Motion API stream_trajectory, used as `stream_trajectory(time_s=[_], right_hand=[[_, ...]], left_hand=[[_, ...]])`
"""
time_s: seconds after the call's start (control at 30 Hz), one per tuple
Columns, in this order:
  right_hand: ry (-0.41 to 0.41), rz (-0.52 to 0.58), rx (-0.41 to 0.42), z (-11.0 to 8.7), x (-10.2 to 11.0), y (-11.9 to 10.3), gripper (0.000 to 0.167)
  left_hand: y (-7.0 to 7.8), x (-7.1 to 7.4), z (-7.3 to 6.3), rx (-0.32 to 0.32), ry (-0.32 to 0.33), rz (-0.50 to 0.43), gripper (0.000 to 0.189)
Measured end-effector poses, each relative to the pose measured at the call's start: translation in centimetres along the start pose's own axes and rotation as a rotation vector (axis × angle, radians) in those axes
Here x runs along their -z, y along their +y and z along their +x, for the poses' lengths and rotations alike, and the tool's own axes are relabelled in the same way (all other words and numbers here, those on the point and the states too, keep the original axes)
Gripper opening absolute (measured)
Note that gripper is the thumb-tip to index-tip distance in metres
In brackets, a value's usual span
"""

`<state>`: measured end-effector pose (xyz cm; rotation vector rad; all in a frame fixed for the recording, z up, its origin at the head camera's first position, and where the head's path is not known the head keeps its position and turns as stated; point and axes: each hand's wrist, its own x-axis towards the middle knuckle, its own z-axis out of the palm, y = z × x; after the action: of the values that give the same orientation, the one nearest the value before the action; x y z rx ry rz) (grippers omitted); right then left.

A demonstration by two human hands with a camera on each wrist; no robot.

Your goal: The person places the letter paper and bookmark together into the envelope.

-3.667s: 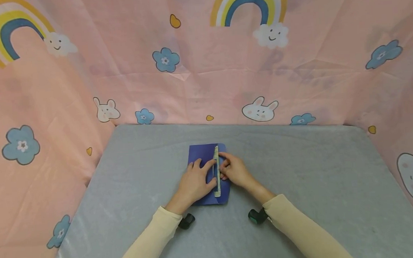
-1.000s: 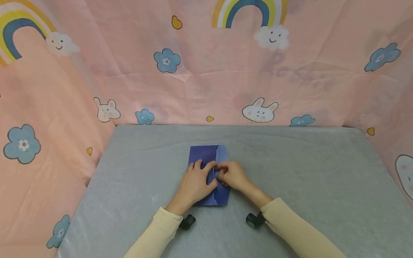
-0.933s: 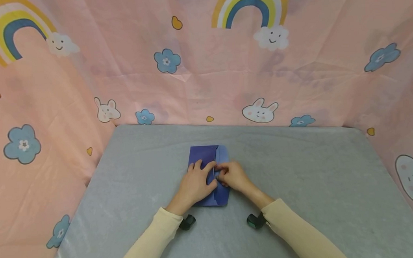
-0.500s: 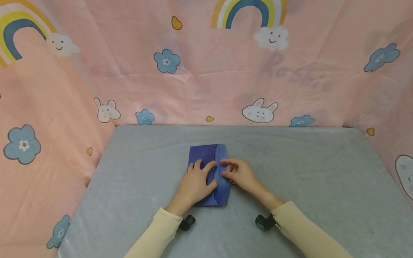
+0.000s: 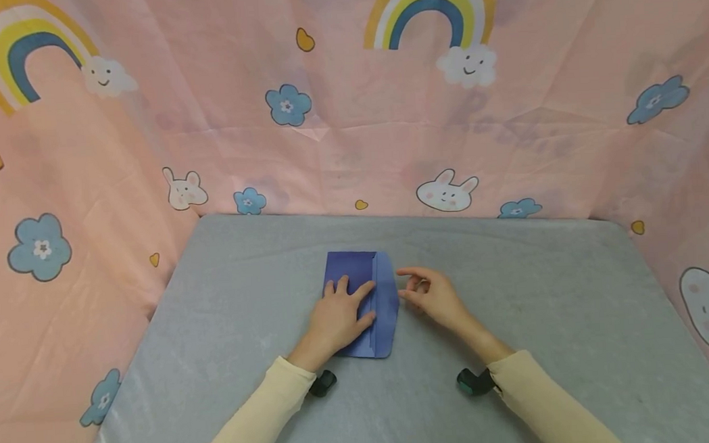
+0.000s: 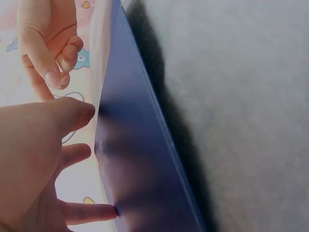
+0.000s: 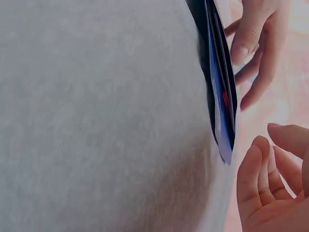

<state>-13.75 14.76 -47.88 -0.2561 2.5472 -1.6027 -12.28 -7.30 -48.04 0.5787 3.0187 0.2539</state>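
A blue-purple envelope lies on the table, its lighter flap folded out to the right. My left hand rests on the envelope's body with spread fingers. Just right of the flap, my right hand is apart from the paper, fingers loosely bent and holding nothing. Seen edge-on in the right wrist view, the envelope's mouth gapes slightly, with a small red patch inside. In the left wrist view, fingertips touch the envelope's surface.
A grey cloth-covered table spreads around the envelope. Pink printed fabric hangs behind it and at both sides. A dark wrist device sits by the left cuff, another device by the right.
A pale patterned strip, earlier sticking out along the envelope's opening, no longer shows. My right hand has drawn away rightward off the flap. My left hand has stayed on the envelope.
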Motion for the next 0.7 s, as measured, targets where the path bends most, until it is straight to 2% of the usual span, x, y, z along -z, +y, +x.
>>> stream_trajectory(time_s=[0.37, 0.53, 0.7], right_hand=[[-0.007, -0.061, 0.030, -0.4, 0.8, 0.1, 0.041], [0.001, -0.125, 0.050, -0.9, 1.2, 0.1, 0.040], [0.010, -0.182, 0.095, -1.3, 1.7, 0.2, 0.041]], left_hand=[[-0.2, 0.1, -0.2, -0.036, 0.063, 0.063, 0.050], [-0.5, 0.1, -0.3, -0.052, 0.085, 0.025, 0.050], [-1.1, 0.5, -0.3, -0.070, 0.075, -0.001, 0.051]])
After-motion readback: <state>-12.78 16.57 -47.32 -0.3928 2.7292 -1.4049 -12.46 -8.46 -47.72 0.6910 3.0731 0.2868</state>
